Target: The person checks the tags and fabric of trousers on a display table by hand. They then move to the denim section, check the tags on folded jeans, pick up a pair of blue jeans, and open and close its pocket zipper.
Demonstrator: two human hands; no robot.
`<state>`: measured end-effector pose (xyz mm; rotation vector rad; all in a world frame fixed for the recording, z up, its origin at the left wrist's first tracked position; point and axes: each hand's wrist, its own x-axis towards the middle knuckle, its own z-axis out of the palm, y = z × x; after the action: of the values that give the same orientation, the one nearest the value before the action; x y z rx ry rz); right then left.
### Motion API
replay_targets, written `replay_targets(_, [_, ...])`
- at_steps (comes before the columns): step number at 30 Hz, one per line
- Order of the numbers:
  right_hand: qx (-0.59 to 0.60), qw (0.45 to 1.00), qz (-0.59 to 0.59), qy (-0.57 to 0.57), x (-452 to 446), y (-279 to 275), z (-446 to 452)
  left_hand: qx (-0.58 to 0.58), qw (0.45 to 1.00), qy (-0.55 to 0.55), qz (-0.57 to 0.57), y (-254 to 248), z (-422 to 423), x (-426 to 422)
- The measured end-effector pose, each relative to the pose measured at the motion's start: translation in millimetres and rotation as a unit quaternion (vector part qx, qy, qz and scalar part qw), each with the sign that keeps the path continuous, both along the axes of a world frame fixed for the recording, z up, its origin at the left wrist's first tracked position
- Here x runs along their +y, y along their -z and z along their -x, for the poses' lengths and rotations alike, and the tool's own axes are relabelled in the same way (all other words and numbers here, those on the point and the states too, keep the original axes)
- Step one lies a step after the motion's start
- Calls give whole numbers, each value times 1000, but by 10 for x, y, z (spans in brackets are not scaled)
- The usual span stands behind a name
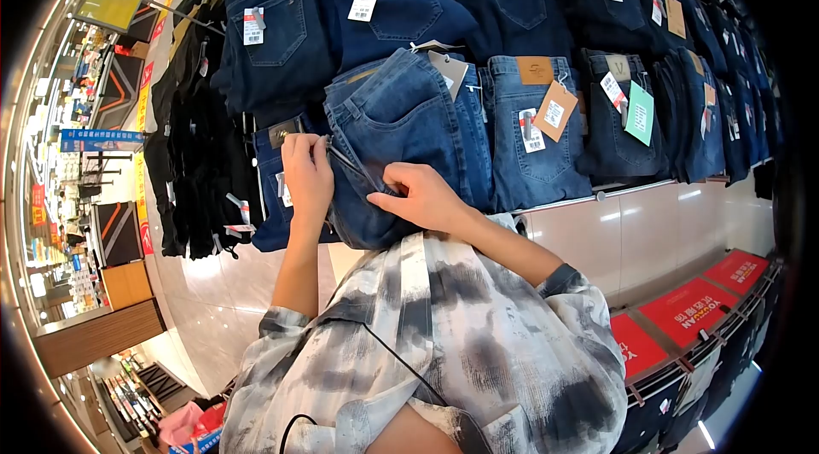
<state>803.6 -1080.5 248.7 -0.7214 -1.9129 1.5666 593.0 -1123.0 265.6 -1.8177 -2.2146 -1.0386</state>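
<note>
A pair of blue jeans (pixel 401 125), partly folded, lies in front of the body with its front pocket showing and a paper tag near its upper right. My left hand (pixel 306 172) pinches the waistband edge at the fly, close to the button. Lower down, my right hand (pixel 422 196) has its thumb and fingers closed on the denim near the zipper opening. Just behind my left hand is another folded pair with a dark waist patch (pixel 285 130).
Folded dark jeans (pixel 273 27) with price tags line the back row. Lighter jeans (pixel 533 134) and a pair with a green tag (pixel 621 117) sit to the right. Black trousers (pixel 200 164) hang at left. Red signs (pixel 693 311) stand at lower right.
</note>
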Motion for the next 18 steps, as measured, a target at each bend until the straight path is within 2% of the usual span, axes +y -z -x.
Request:
replay_targets(4, [-2,1000,-19,4,7,34,-33,-15,999,5,-28,72,44,129])
replay_targets(12, [-24,999,-32,-1,49,14,-27,-79,997,2,-9,178,50,232])
replay_targets(18, [-13,998,-57,-9,50,75,-23,-70,997,2,-15,196,24,227])
